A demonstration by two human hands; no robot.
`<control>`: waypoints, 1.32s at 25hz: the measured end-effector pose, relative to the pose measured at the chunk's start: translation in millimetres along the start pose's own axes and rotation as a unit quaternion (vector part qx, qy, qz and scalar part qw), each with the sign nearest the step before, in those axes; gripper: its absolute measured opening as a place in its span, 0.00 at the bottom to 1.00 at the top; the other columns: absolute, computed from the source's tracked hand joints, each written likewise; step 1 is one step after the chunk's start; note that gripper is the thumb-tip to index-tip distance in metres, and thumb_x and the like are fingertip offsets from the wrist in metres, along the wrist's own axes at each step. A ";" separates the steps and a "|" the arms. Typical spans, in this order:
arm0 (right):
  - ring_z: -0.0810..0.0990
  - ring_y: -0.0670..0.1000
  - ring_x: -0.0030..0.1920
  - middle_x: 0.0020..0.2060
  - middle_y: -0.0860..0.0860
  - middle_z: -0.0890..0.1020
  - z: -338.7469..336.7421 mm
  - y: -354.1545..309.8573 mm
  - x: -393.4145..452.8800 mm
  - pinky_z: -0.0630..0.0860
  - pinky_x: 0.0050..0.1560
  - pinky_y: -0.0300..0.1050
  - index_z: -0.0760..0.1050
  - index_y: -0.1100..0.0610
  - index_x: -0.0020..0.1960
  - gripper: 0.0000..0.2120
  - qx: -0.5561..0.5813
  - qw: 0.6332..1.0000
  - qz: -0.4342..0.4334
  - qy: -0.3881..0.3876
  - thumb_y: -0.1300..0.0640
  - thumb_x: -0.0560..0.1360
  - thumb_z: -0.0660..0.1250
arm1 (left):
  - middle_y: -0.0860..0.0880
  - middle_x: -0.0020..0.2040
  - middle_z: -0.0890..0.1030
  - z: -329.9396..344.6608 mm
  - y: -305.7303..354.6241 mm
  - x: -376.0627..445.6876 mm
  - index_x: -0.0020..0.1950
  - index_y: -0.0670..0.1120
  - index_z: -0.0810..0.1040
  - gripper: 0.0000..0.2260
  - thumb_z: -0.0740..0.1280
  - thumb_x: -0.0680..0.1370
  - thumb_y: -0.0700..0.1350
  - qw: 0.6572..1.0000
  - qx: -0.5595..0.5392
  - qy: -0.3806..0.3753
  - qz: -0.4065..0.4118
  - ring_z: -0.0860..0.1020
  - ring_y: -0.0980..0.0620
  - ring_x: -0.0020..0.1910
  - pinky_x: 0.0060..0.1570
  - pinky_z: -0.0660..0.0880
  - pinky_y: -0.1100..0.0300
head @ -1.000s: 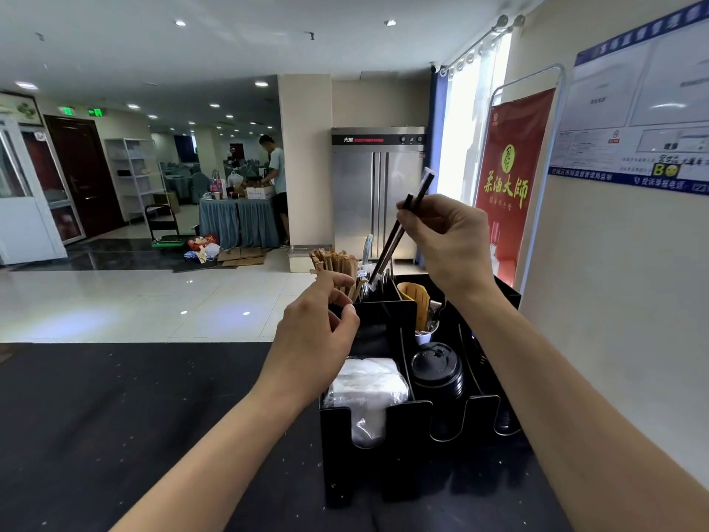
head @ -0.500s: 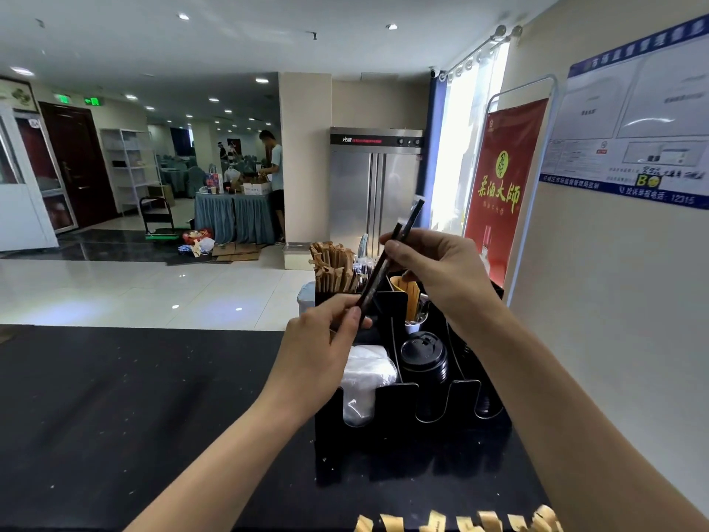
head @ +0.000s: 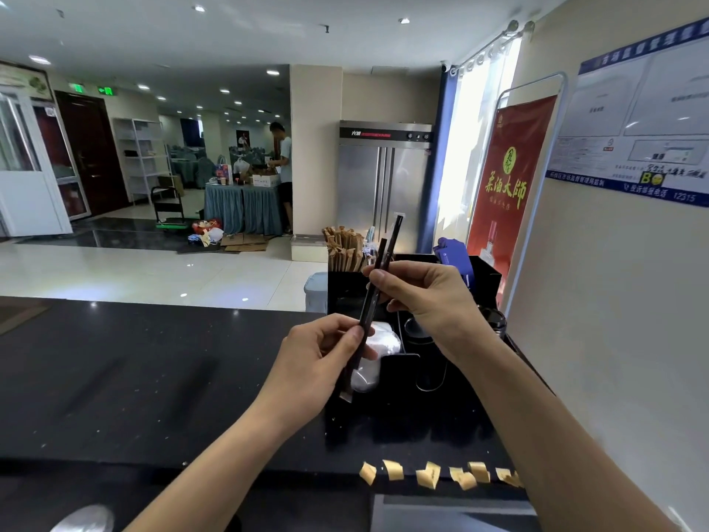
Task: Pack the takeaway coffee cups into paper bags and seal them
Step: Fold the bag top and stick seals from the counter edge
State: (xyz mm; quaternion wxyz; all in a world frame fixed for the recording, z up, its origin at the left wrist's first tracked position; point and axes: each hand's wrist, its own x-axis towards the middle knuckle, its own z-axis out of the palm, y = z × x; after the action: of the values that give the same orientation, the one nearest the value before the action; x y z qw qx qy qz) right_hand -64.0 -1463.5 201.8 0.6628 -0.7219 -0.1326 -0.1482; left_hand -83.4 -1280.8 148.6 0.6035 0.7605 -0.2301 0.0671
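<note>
Evidently early: no paper bag or sealed pack in view. Both hands, right hand [head: 426,301] above left hand [head: 326,359], pinch two dark straws [head: 378,286] over the black organizer [head: 491,274]; lidded cup [head: 420,339] sits inside it, unpacked.

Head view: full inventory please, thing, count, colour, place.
long thin wrapped straws: two, dark, held upright over the organiser
black plastic condiment organiser: one, on the counter, right of centre
black stone counter: one, across the foreground
clear plastic-wrapped bundle: one, whitish, front organiser compartment
brown paper-wrapped sticks: a bunch, back-left of organiser
black cup lids: count unclear, organiser slot behind right hand
yellow paper stickers: about six, along counter's near edge
stainless steel fridge: one, by the far wall
red banner: one, at the right wall
left hand: pinches the straws low down
right hand: grips the straws higher up
</note>
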 end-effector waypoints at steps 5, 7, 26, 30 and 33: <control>0.83 0.44 0.42 0.46 0.52 0.88 11.5 -7.4 -31.0 0.78 0.43 0.37 0.86 0.59 0.56 0.10 -0.033 0.998 0.011 -0.048 0.57 0.77 0.72 | 0.50 0.42 0.87 -4.6 5.8 -27.3 0.54 0.51 0.82 0.06 0.65 0.82 0.45 1.000 -0.005 -0.016 0.007 0.85 0.49 0.47 0.44 0.79 0.64; 0.83 0.48 0.44 0.48 0.53 0.88 13.8 -9.0 -43.4 0.78 0.45 0.41 0.86 0.57 0.56 0.10 -0.046 0.997 0.013 -0.057 0.55 0.78 0.71 | 0.49 0.42 0.87 -5.9 6.5 -38.2 0.54 0.50 0.82 0.06 0.65 0.83 0.46 1.000 -0.001 -0.020 0.008 0.85 0.51 0.46 0.45 0.79 0.65; 0.85 0.49 0.37 0.39 0.54 0.87 53.2 6.1 -137.4 0.82 0.43 0.43 0.82 0.60 0.56 0.09 -0.026 0.998 0.047 0.034 0.59 0.77 0.74 | 0.48 0.35 0.84 -9.6 2.0 -122.2 0.48 0.48 0.78 0.08 0.65 0.83 0.50 0.999 0.027 0.025 0.017 0.80 0.45 0.30 0.33 0.78 0.44; 0.85 0.49 0.37 0.41 0.56 0.87 62.2 12.0 -159.5 0.83 0.43 0.43 0.83 0.60 0.56 0.08 -0.029 0.997 0.058 0.040 0.59 0.77 0.73 | 0.49 0.36 0.85 -11.0 -8.6 -141.1 0.48 0.49 0.78 0.08 0.64 0.83 0.50 0.999 0.036 0.006 0.003 0.79 0.49 0.30 0.33 0.76 0.51; 0.85 0.49 0.38 0.43 0.56 0.87 62.1 11.3 -174.9 0.83 0.44 0.43 0.84 0.59 0.56 0.07 -0.037 0.997 0.055 0.046 0.60 0.79 0.71 | 0.51 0.43 0.85 -15.1 -16.6 -157.5 0.54 0.50 0.79 0.06 0.63 0.84 0.49 0.999 0.043 -0.004 -0.002 0.82 0.55 0.39 0.41 0.78 0.56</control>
State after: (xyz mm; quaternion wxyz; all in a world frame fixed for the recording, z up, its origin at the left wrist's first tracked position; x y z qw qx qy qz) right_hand -218.3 -1401.8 118.4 0.6479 -0.7448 -0.0563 -0.1495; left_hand -213.0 -1221.3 78.1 0.5694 0.7866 -0.2276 0.0727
